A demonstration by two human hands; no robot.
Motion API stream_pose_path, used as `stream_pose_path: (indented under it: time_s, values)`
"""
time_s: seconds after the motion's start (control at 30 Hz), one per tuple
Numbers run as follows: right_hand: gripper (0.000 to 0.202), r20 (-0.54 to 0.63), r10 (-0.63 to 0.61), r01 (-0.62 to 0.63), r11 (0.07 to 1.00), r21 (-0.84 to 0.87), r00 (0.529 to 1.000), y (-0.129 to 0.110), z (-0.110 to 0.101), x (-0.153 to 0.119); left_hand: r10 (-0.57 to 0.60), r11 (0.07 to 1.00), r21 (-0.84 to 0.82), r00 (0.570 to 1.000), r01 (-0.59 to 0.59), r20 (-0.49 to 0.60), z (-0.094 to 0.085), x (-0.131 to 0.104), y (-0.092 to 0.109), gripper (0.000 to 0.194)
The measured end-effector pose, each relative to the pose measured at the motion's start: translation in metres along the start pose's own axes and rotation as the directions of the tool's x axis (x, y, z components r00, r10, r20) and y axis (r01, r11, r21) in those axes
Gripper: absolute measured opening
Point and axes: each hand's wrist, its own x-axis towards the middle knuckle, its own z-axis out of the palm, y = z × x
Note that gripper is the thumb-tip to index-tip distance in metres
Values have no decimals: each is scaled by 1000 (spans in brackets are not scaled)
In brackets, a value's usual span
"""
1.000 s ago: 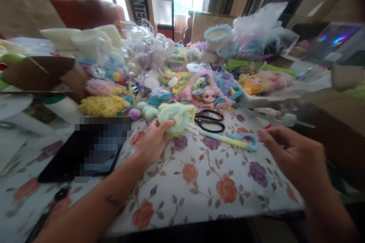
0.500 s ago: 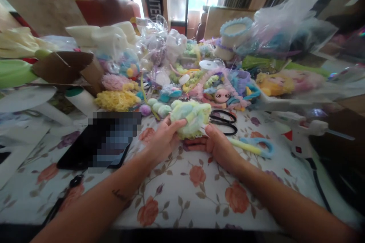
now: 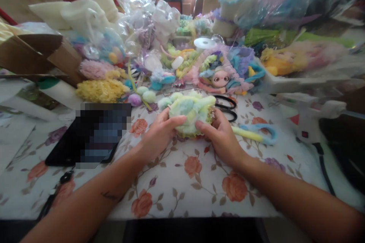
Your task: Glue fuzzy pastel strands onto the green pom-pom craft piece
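Observation:
My left hand grips the left side of a fuzzy pale green and yellow bundle, its thumb lying across the front. On the other side my right hand holds the same bundle, thumb on the front face and the other fingers behind it, partly hidden. The bundle looks like soft chenille strands coiled together, with a frilly lower edge. Right behind my right hand lie scissors with black handles, their blades hidden. A blue and yellow fuzzy loop rests on the cloth to the right.
A dark tablet lies left on the flowered tablecloth. A glue gun with its cord is at the right. Behind are a doll head, yellow fluff, pompoms, a white spool and plastic bags.
My right hand has moved up and closed around the bundle's right side, its thumb now on the front. The bundle has turned slightly. The camera view has tilted down.

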Motion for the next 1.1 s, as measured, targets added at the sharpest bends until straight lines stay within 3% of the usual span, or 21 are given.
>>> stream_pose_path:
  time_s: [0.17, 0.47, 1.1]
  values:
    - [48, 24, -22, 23, 999, -31, 999, 2, -2, -1, 52, 991, 128, 998, -48, -23, -7, -1, -4, 47]
    - [48, 14, -2, 3, 1000, -30, 1000, 0, -1, -2, 50, 996, 74, 999, -49, -7, -1, 3, 3, 50]
    - [47, 14, -14, 13, 999, 29, 1000, 4, -1, -1, 57, 964, 263, 997, -44, -45, -9, 3, 3, 56]
